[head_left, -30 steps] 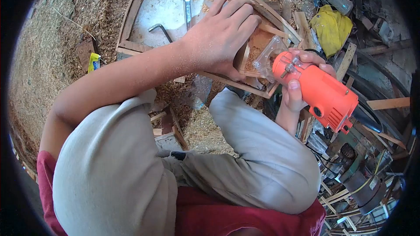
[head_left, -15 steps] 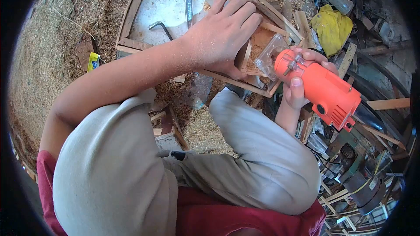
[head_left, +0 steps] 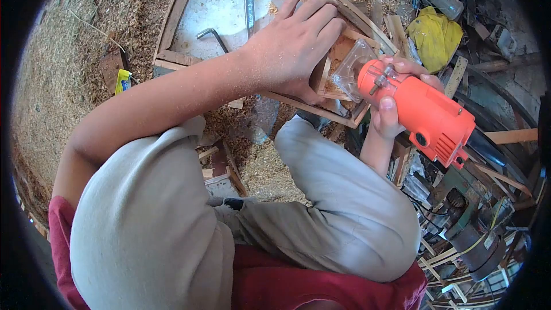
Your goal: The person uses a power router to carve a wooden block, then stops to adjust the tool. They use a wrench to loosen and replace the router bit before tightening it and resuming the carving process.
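Note:
An orange power tool (head_left: 425,112) with a clear square base plate (head_left: 353,70) is gripped in my right hand (head_left: 393,97), its base against a small wooden box-like piece (head_left: 338,60). My left hand (head_left: 298,46) reaches across from the left and holds the near side of that wooden piece, thumb below and fingers over the top. The tool's bit is hidden. Beneath lies a wood-framed white board (head_left: 221,6), with a wrench (head_left: 249,8) and a black hex key (head_left: 212,37) left of my left hand.
Sawdust and shavings (head_left: 74,51) cover the ground. A yellow cloth (head_left: 434,37), wood strips and a clear bottle (head_left: 445,0) lie at the upper right. A motor-like machine (head_left: 476,247) is at the lower right. My bent legs (head_left: 350,212) are close below the frame.
The orange tool has shifted slightly left with my right hand, and its clear base sits a little farther up and left. My left hand keeps its hold.

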Available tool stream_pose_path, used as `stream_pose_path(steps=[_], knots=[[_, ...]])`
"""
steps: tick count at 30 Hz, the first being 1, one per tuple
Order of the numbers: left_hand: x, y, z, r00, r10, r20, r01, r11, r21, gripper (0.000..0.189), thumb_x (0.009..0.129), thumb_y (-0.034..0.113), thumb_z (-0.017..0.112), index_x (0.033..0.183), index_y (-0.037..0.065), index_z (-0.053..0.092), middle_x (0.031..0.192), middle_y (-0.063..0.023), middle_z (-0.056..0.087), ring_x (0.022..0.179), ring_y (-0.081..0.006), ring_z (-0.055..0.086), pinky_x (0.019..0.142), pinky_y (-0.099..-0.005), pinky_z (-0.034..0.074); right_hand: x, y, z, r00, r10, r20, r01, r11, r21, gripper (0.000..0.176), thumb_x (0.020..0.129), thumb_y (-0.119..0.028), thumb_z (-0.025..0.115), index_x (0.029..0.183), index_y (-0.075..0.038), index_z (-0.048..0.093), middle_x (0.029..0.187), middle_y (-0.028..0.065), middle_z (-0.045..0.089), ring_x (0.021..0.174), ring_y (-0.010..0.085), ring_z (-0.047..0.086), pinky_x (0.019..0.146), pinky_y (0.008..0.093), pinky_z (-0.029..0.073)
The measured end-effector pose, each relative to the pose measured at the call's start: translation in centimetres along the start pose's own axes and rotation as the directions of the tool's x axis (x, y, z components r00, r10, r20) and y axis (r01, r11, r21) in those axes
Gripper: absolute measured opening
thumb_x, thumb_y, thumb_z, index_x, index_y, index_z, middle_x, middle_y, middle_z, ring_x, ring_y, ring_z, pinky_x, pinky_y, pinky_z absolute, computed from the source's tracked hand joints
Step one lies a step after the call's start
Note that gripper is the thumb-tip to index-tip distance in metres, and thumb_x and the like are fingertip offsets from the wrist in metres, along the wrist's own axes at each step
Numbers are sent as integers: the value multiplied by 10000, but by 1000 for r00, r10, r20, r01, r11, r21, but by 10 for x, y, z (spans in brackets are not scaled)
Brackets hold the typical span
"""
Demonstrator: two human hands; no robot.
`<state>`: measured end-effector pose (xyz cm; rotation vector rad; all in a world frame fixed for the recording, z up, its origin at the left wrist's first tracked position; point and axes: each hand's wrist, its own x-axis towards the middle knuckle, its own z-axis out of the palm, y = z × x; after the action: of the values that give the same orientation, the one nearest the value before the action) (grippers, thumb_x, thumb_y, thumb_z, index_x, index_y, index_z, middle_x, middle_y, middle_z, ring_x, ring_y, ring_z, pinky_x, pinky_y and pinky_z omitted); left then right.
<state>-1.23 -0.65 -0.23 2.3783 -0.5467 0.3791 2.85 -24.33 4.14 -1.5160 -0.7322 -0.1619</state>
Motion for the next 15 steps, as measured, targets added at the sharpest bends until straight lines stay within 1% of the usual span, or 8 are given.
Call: stream_pose_path(steps=[2,5,8,11,15], knots=[[0,0,-1,1000,5,-10,-5,1000,-5,1099,503,516,951,1340,-25,487,1299,-197,520,1393,-397,439,1235,-604,228,2,1,-2,1000,-18,19,18,1000,-10,730,788,-94,833,1383,-123,412,1170,226,643,1061,358,664,974,555,556],[1,-1,-1,1000,5,12,-6,999,47,1101,508,591,920,1303,-65,534,1294,-196,544,1378,-377,458,1239,-590,216,0,0,-2,1000,2,4,-2,1000,2,729,784,-86,827,1385,-116,415,1170,233,645,1060,358,665,971,550,557],[0,1,-1,1000,-1,-25,1,1000,17,1099,507,595,918,1300,-64,537,1287,-194,548,1372,-371,465,1241,-583,218,0,0,-5,1000,-10,15,11,1000,-25,728,780,-90,825,1381,-114,414,1176,237,645,1058,353,666,971,546,557],[0,0,-1,1000,-8,-24,7,1000,-20,1119,472,505,962,1340,-18,488,1298,-188,531,1388,-391,447,1238,-596,230,-2,0,-7,1000,-5,-1,5,999,-39,727,775,-96,829,1374,-119,417,1175,233,646,1059,348,667,971,544,558],[1,0,-1,1000,-14,-23,13,1000,-14,1129,458,503,964,1341,-17,489,1311,-185,530,1380,-384,452,1244,-589,223,-4,-1,-9,1000,9,-11,-10,1000,-28,726,773,-95,834,1369,-123,421,1173,228,645,1054,343,665,969,543,559]])
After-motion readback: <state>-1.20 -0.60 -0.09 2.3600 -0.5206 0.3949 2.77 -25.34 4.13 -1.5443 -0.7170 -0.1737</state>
